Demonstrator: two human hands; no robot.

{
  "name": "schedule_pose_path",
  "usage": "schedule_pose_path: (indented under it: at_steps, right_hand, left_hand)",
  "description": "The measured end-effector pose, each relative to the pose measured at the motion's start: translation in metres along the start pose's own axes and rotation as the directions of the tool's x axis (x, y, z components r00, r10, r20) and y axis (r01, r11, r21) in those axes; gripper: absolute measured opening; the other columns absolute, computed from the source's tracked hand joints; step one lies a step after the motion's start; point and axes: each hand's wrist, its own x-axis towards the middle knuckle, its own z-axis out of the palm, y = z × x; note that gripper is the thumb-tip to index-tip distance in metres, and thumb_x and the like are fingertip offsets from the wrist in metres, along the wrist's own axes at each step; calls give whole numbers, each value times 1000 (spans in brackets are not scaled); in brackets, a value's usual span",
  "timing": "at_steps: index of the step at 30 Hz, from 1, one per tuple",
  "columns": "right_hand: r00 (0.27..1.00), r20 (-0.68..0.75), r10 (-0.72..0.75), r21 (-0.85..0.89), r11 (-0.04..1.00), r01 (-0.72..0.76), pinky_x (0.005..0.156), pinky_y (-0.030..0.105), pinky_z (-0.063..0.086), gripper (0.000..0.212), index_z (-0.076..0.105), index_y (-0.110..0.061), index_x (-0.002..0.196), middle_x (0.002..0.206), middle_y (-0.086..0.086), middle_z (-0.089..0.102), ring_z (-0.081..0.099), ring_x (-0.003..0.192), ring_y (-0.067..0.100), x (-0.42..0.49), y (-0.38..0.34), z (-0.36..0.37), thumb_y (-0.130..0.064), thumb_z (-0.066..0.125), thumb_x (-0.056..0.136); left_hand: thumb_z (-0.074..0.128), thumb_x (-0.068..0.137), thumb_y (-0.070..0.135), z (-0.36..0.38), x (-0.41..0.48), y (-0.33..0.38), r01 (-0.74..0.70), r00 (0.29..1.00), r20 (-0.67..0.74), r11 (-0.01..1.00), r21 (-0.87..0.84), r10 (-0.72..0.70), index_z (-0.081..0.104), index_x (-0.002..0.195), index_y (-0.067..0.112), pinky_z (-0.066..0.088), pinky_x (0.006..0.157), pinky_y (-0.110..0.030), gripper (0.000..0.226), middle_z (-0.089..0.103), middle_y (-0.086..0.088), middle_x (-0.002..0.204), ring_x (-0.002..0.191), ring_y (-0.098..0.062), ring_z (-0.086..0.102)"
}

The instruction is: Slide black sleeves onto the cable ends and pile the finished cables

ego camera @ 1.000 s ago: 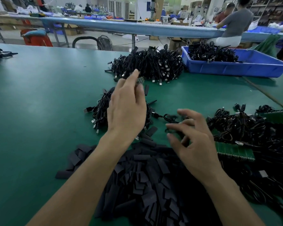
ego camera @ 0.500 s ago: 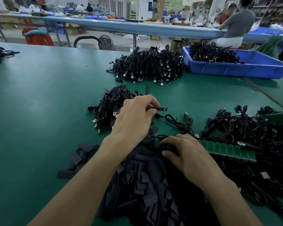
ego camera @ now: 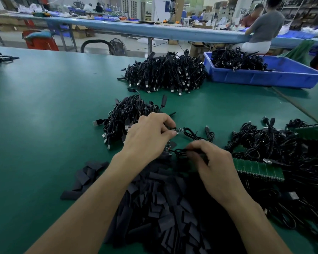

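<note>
while the left hand [ego camera: 149, 140] pinches a cable's [ego camera: 191, 134] bare pcb end [ego camera: 179, 130] btwn thumb & fingertips, just in front of the finished pile [ego camera: 128, 114], the right hand [ego camera: 215, 167] curls its fingers round a black wire loop [ego camera: 180, 152], prob. the same cable, at the far edge of the sleeve heap [ego camera: 163, 198]. step in hand: prepping an unsleeved end. next needs one sleeve picked from the heap, mouth lined up w/ the board, then slid on.

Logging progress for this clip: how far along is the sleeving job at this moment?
Done: a pile of cables beyond the hands, some ends apparently sleeved. In hand: the left hand pinches a bare board end; the right hand grips a cable. Left: a tangle of cables at right and many loose sleeves.
</note>
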Motion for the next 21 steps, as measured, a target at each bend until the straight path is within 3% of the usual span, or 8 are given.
schedule_pose_path:
  at_steps: [2, 4, 7, 9, 12, 15, 21]
  right_hand:
    - [996, -92, 22, 86, 996, -14, 75, 8, 44, 18, 72, -27, 101, 92, -24, 67, 63, 89, -3, 1, 0, 0, -11, 67, 94]
    - [985, -162, 53, 123, 992, -33, 74, 5, 42, 23, 71, -32, 108, 88, -26, 67, 62, 87, -8, 1, 1, 0, -14, 67, 95]
    - [961, -229, 155, 261, 961, -92, 74, 16, 51, 30, 66, -46, 104, 85, -20, 69, 66, 81, 1, 3, 3, -2, -19, 68, 94]
    - [944, -264, 200, 313, 943, -112, 78, 27, 55, 28, 67, -45, 99, 88, -18, 72, 69, 83, 6, 4, 6, -4, -18, 69, 93]
    - [942, -241, 235, 331, 932, -147, 81, 22, 55, 23, 71, -42, 101, 90, -22, 74, 70, 87, 1, 4, 9, -5, -22, 73, 91]
    - [946, -201, 254, 330, 927, -178, 82, 14, 52, 22, 72, -40, 102, 92, -22, 74, 69, 90, -3, 4, 12, -4, -26, 77, 86]
    - [943, -219, 250, 338, 926, -167, 74, 17, 54, 20, 69, -42, 97, 80, -20, 74, 71, 75, 1, 4, 12, -4, -24, 73, 89]
  left_hand:
    - [71, 92, 33, 1, 1, -1, 7, 999, 38, 1000, -14, -6, 72, 100, 29, 57, 77, -36, 9, 69, 18, 74, 83, -4, 66]
    - [71, 92, 31, 3, 1, -1, 11, 997, 79, 999, -40, -8, 74, 96, 28, 59, 77, -38, 5, 70, 15, 74, 76, -5, 68]
    - [72, 91, 33, 5, 1, -1, 26, 992, 127, 997, -79, -16, 73, 91, 30, 60, 77, -39, 3, 71, 15, 72, 70, -5, 69]
    - [73, 91, 33, 6, 1, -1, 26, 987, 158, 994, -106, -9, 73, 90, 29, 60, 78, -40, 4, 73, 14, 73, 69, -5, 69]
    - [74, 90, 33, 7, 1, -1, 18, 983, 184, 990, -142, 8, 73, 88, 29, 61, 78, -39, 4, 73, 14, 71, 67, -4, 70]
    - [73, 90, 31, 8, 1, -1, 13, 979, 203, 988, -155, 19, 72, 86, 30, 60, 71, -32, 5, 73, 14, 70, 65, -2, 69]
    - [72, 92, 26, 8, -1, 2, 14, 974, 223, 980, -200, 31, 73, 86, 24, 49, 53, -12, 6, 74, 11, 70, 63, -4, 69]
